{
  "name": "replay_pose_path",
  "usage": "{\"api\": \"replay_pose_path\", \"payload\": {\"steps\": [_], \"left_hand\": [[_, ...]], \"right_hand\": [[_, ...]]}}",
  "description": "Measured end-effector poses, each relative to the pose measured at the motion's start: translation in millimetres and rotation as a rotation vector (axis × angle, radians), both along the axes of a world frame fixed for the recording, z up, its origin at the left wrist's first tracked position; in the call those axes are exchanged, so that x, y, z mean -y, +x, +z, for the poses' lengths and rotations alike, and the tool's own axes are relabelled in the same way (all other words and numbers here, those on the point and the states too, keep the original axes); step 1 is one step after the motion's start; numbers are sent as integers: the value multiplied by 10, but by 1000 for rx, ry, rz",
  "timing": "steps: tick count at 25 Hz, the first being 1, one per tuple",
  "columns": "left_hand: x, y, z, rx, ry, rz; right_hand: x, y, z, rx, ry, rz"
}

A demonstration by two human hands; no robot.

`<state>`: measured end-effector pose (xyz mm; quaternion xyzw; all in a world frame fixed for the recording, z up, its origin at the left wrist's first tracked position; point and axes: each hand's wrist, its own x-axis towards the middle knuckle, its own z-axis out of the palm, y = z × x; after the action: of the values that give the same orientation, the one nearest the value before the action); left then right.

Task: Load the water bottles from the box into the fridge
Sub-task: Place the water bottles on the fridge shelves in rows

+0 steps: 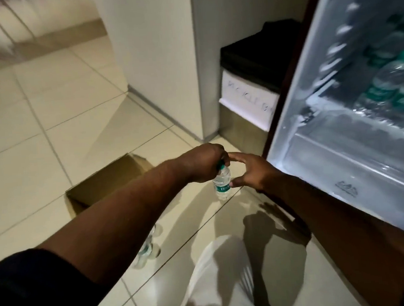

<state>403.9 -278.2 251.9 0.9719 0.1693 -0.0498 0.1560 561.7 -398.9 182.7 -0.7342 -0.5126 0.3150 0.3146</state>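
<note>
My left hand grips a small clear water bottle by its green cap, and the bottle hangs upright above the floor. My right hand is spread beside it, with the thumb touching the label and the fingers near the cap. The brown cardboard box lies on the floor behind my left forearm, its inside hidden. The open fridge stands at the right, lit inside, with several green-labelled bottles lying on a shelf.
More bottles sit on the tiled floor under my left forearm. A white-fronted bin with a black top stands between a wall pillar and the fridge. My white-clad knee is in the foreground.
</note>
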Motion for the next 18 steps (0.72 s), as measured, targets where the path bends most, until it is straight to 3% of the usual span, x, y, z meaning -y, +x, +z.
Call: {"api": "replay_pose_path", "payload": {"steps": [6, 12, 18], "left_hand": [[157, 641, 579, 121, 12, -135], [301, 1164, 1105, 307, -22, -240], [439, 1632, 1289, 568, -175, -183]], "right_hand": [[238, 445, 624, -101, 90, -103], [524, 836, 1264, -84, 219, -213], [792, 1274, 1828, -3, 346, -417]]}}
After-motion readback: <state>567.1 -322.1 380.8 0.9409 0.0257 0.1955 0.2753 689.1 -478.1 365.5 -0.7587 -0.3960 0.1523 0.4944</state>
